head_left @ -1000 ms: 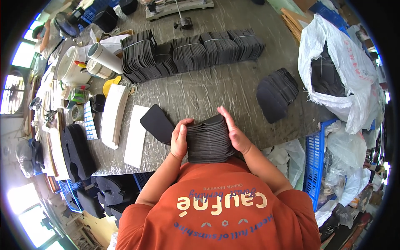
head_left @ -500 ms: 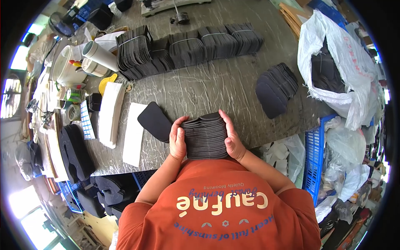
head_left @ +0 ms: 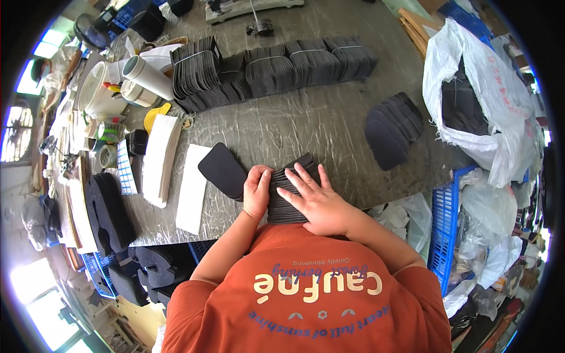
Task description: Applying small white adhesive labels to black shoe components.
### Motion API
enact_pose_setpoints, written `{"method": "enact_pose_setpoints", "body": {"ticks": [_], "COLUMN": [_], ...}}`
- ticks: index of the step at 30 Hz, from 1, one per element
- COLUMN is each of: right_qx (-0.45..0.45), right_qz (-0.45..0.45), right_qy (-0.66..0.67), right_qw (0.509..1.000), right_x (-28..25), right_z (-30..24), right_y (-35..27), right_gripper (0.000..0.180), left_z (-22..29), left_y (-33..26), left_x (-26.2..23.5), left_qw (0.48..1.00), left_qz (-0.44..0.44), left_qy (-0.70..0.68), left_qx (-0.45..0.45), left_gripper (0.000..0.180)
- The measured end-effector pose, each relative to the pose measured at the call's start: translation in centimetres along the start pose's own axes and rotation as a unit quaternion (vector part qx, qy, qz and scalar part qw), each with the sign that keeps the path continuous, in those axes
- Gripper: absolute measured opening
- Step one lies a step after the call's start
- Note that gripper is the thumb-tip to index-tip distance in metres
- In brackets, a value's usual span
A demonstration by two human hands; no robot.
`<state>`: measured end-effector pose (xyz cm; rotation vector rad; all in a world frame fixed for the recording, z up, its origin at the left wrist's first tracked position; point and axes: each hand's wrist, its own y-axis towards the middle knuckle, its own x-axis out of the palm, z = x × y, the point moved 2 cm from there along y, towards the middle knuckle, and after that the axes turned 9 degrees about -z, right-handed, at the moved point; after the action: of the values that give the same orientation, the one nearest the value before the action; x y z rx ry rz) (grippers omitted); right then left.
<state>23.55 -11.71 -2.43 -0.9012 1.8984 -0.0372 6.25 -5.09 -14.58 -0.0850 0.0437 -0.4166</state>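
Observation:
A stack of thin black pads (head_left: 285, 202) stands on edge at the table's front, close against my shirt. My left hand (head_left: 257, 191) is closed at the stack's left side, its fingers curled in and its thumb near the pads' edge. Over the right part of the stack lies my right hand (head_left: 316, 203), fingers spread, covering many of the pads. Left of my left hand, a few loose black pads with rounded corners (head_left: 222, 170) lie flat on the table, partly behind that hand.
Banded bundles of black pads (head_left: 268, 73) line the far side of the table (head_left: 329, 129). A fanned pile of pads (head_left: 391, 132) lies to the right, near a white woven sack (head_left: 497, 129) and a blue crate (head_left: 444, 226). White strips (head_left: 191, 191) and tubs stand leftward.
My right hand has moved from the stack's right side to over it, fingers spread. My left hand's fingers have curled in at the left side.

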Motion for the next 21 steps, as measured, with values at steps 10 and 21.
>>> {"method": "enact_pose_setpoints", "body": {"ticks": [10, 21], "right_qx": [0.070, 0.097], "right_qz": [0.023, 0.029], "right_qy": [-0.162, -0.114], "right_qw": [0.984, 0.988], "right_x": [0.5, -0.5], "right_z": [0.7, 2.1], "right_y": [2.7, 2.9], "right_gripper": [0.096, 0.102], "left_z": [0.8, 8.0], "left_y": [0.6, -0.4], "left_x": [-0.1, 0.9], "left_qw": [0.999, 0.780], "left_qz": [-0.022, -0.268], "left_qy": [0.039, 0.559], "left_qx": [-0.004, 0.084], "left_gripper": [0.016, 0.128]}}
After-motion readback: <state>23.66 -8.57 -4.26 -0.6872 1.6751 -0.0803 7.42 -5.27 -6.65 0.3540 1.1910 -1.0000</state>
